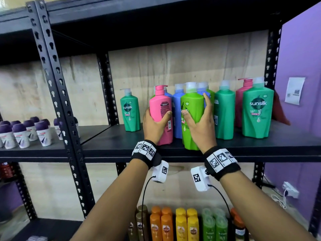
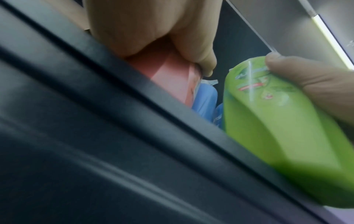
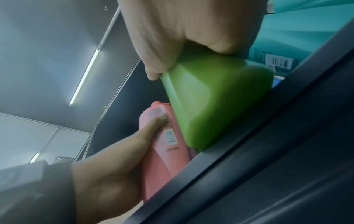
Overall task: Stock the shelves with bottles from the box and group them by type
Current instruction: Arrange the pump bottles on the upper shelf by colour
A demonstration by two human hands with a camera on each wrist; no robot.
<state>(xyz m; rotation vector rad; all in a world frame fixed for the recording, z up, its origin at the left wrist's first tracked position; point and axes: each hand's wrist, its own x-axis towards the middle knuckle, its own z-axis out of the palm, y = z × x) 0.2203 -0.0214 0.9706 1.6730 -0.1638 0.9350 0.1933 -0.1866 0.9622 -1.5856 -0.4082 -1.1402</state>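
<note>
The left hand wraps its fingers and thumb around the pink bottle, which stands at the front edge of the shelf. The right hand clasps the lime-green bottle just beside it, thumb across the label, fingers behind. In the right wrist view its base overhangs that front edge slightly. The risk, I judge: a pull forward could tip it off, and sliding either bottle back could knock the 2 blue bottles crowded directly behind, since pump tops make them top-heavy.
</note>
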